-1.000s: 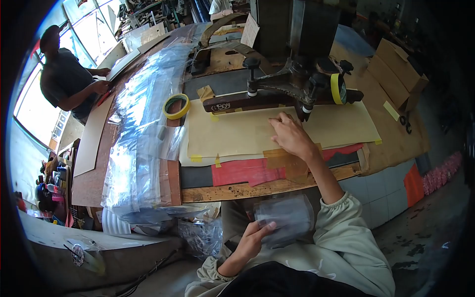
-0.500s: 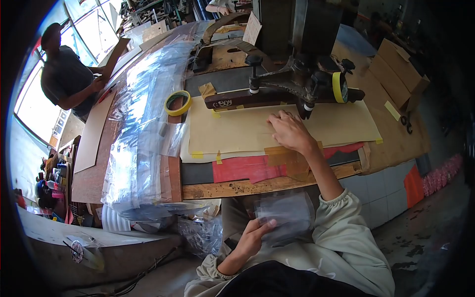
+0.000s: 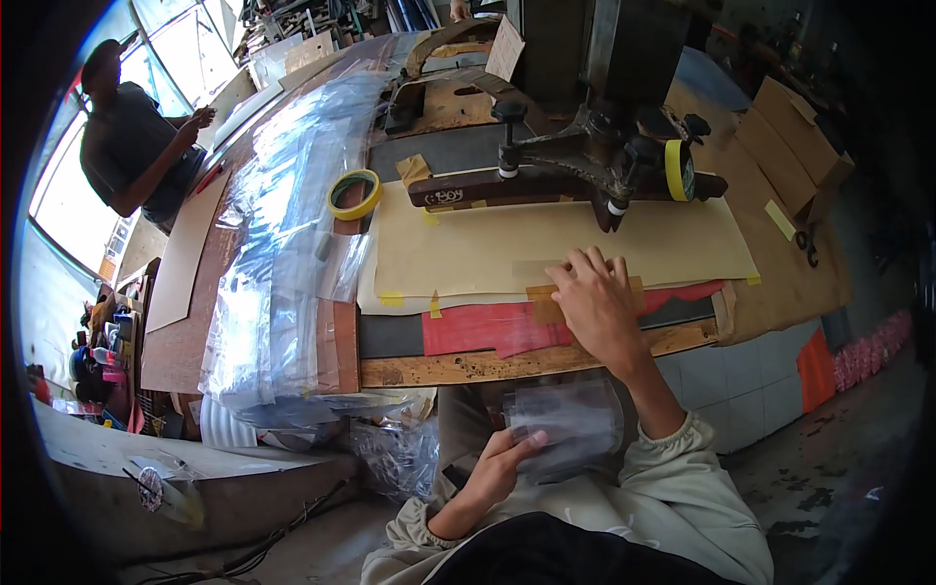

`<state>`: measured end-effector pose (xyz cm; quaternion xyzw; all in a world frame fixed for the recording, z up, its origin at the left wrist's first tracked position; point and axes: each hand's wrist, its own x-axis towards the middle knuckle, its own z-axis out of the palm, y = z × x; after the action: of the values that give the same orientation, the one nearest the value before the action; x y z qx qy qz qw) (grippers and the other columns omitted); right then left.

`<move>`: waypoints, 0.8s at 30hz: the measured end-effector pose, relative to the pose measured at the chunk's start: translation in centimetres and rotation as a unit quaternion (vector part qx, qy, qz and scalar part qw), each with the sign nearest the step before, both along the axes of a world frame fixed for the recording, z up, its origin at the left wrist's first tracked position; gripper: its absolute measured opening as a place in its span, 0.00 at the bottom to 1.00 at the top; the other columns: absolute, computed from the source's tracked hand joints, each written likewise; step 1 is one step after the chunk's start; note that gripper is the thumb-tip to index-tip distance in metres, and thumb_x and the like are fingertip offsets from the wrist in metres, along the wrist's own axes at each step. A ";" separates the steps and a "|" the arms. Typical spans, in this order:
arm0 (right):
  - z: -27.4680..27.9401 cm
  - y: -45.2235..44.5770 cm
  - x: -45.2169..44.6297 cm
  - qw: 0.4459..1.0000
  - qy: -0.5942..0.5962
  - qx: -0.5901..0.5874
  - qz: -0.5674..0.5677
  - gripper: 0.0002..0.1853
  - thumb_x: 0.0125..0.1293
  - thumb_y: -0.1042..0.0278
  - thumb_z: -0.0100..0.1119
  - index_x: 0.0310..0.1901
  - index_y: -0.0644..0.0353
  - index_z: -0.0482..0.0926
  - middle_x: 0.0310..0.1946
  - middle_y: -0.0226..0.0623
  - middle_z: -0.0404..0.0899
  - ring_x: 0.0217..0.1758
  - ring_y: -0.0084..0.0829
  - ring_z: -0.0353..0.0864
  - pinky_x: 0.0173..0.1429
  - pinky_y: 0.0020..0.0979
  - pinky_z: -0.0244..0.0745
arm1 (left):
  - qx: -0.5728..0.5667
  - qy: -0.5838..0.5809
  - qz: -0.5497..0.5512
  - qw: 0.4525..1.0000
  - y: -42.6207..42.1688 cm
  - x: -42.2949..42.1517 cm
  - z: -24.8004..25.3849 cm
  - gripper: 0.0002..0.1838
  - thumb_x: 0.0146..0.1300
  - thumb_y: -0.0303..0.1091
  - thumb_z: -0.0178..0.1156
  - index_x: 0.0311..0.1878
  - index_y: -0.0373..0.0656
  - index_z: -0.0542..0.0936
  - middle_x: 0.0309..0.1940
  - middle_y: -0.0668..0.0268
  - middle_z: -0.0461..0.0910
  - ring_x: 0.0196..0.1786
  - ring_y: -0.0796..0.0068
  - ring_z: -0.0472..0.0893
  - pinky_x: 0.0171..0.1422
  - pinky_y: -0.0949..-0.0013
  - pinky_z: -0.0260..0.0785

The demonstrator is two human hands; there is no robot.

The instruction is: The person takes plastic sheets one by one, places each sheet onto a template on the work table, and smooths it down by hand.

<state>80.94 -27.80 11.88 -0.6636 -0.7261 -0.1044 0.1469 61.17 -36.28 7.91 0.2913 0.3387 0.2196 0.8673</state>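
Note:
Over my lap, my left hand (image 3: 499, 473) is closed on a stack of clear plastic sheets (image 3: 565, 419). My right hand (image 3: 597, 302) lies with bent, parted fingers on the front edge of a cream sheet (image 3: 468, 253), over a strip of brown tape (image 3: 546, 304). Under the sheet's front edge shows red material (image 3: 478, 330). Behind my right hand, a dark bar (image 3: 565, 187) marked with white writing lies across the sheet, below a black metal clamp frame (image 3: 575, 151). Small yellow tape pieces mark the sheet's edges.
A yellow tape roll (image 3: 355, 195) lies left of the sheet, beside long clear plastic (image 3: 283, 224). Another roll (image 3: 675, 171) hangs by the clamp. A cardboard box (image 3: 792, 146) and scissors (image 3: 806, 248) are at right. A person (image 3: 141, 141) stands at far left.
My right hand has drawn back from the middle of the cream sheet to its front edge. My left hand stays in place. The person at left no longer holds the brown board.

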 end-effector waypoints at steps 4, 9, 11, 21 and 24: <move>-0.2 -2.9 -0.4 0.995 0.069 -0.069 -0.014 0.15 0.58 0.68 0.53 0.47 0.62 0.72 0.47 0.40 0.72 0.52 0.35 0.68 0.55 0.36 0.61 | 0.000 0.016 -0.007 1.000 0.1 0.1 0.3 0.17 0.62 0.35 0.52 0.49 0.33 0.72 0.44 0.64 0.76 0.47 0.77 0.72 0.53 0.74 0.61; -1.4 -4.3 -0.1 0.991 0.098 -0.087 -0.001 0.22 0.62 0.65 0.48 0.55 0.65 0.65 0.58 0.46 0.63 0.63 0.39 0.60 0.65 0.37 0.55 | -0.004 0.009 -0.001 1.000 -0.1 0.1 0.0 0.17 0.62 0.35 0.52 0.50 0.34 0.72 0.44 0.64 0.76 0.47 0.77 0.72 0.53 0.74 0.61; -1.7 -4.5 -0.2 0.992 0.100 -0.083 0.002 0.22 0.62 0.65 0.48 0.57 0.65 0.64 0.59 0.47 0.62 0.64 0.39 0.59 0.66 0.37 0.54 | 0.002 0.012 -0.002 1.000 0.0 0.2 0.1 0.17 0.62 0.35 0.52 0.50 0.34 0.72 0.44 0.64 0.76 0.47 0.78 0.72 0.52 0.74 0.62; -2.5 -1.7 0.2 0.991 0.108 -0.068 0.035 0.23 0.62 0.65 0.46 0.56 0.70 0.63 0.58 0.51 0.62 0.64 0.41 0.59 0.67 0.39 0.53 | 0.022 -0.041 0.041 0.998 3.0 0.3 0.5 0.15 0.61 0.31 0.52 0.48 0.33 0.72 0.42 0.62 0.76 0.46 0.74 0.75 0.50 0.72 0.67; -2.1 -0.2 0.6 0.991 0.104 -0.078 0.023 0.21 0.61 0.65 0.46 0.54 0.70 0.64 0.58 0.52 0.62 0.63 0.42 0.60 0.66 0.40 0.54 | 0.032 -0.041 0.058 0.997 4.6 0.9 1.5 0.15 0.61 0.31 0.52 0.48 0.33 0.70 0.41 0.61 0.76 0.44 0.74 0.76 0.48 0.71 0.69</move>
<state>81.59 -27.97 9.77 -0.6634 -0.7279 0.0257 0.1714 62.10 -31.73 9.46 0.2893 0.3121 0.2919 0.8565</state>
